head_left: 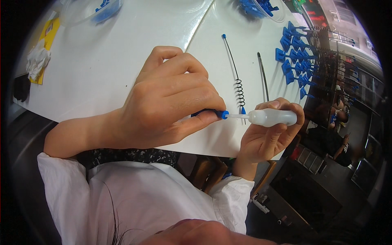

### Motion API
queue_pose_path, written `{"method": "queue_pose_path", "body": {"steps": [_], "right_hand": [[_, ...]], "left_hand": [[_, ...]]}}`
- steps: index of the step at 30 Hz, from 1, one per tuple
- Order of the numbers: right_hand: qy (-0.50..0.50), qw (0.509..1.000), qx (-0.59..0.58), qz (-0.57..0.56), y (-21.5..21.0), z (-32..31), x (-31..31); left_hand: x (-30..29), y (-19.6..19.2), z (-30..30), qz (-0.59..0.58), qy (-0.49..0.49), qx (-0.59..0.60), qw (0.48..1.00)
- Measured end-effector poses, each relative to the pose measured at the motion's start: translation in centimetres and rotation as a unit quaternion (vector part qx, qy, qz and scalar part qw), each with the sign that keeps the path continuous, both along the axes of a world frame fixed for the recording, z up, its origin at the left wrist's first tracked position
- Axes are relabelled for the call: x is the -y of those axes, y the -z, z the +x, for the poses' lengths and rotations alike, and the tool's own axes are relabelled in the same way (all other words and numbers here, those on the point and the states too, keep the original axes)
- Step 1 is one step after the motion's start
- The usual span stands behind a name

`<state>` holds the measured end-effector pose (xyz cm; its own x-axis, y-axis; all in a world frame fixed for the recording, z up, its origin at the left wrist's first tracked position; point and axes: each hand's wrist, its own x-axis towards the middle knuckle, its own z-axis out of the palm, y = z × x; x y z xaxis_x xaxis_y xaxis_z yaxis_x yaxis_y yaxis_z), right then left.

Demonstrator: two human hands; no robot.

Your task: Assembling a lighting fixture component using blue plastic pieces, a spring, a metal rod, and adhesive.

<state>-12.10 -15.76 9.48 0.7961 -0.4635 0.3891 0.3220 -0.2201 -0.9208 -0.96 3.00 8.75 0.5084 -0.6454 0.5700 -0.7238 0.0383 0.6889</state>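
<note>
While both hands are occupied above the near edge of the white counter, I list what stands before me.

Item, the left hand: fingers curled, thumb and forefinger pinching a small bright-blue plastic piece. Most of this piece is hidden in the grip; its blue end protrudes on the side facing the other hand.

Item, the right hand: fingers wrapped about a translucent white squeeze bottle, the bottle's slim whitish nozzle pointing left, its tip at the blue end. Whether the tip enters the piece I cannot tell. Piece and nozzle thus lie between the two hands, in line.

Item, on the counter just beyond the nozzle: one thin black wire with a coiled section and blue plastic ends.

Item, to the right of it: one slender dark rod, lying lengthwise, its near end by the right hand.

Item, along the right edge: a row of blue plastic pieces on dark wires.

Item, at the far side: two clear round plastic tubs holding blue parts, one right, one left.

Item, at the far left: crumpled white tissue on a yellow sheet.
</note>
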Motion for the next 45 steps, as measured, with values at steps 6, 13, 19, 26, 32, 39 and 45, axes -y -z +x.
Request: {"method": "queue_pose_path", "body": {"steps": [6, 13, 19, 26, 32, 39, 45], "right_hand": [[0.015, 1.0, 0.011, 0.018, -0.1, 0.05, -0.27], [0.011, 1.0, 0.006, 0.008, -0.04, 0.12, -0.19], [-0.018, 1.0, 0.02, -0.012, 0.09, 0.07, 0.11], [-0.03, 0.999, 0.041, -0.013, 0.1, 0.07, 0.06], [-0.027, 0.999, 0.033, -0.023, 0.38, 0.12, 0.1], [-0.027, 0.999, 0.037, -0.021, 0.28, 0.11, 0.15], [-0.034, 0.999, 0.035, -0.008, 0.2, 0.03, 0.16]], "left_hand": [[-0.02, 0.02, 0.02, 0.001, -0.003, 0.004, 1.0], [-0.06, 0.0, 0.08, 0.006, -0.003, 0.004, 1.0], [-0.05, -0.05, 0.05, 0.002, -0.005, 0.005, 1.0], [-0.04, -0.04, 0.04, 0.005, -0.004, 0.001, 1.0], [0.01, -0.07, 0.04, 0.007, -0.003, 0.003, 1.0], [-0.1, -0.11, 0.04, 0.014, 0.002, 0.0, 1.0], [-0.16, -0.13, 0.05, 0.016, 0.001, 0.003, 1.0]]}}
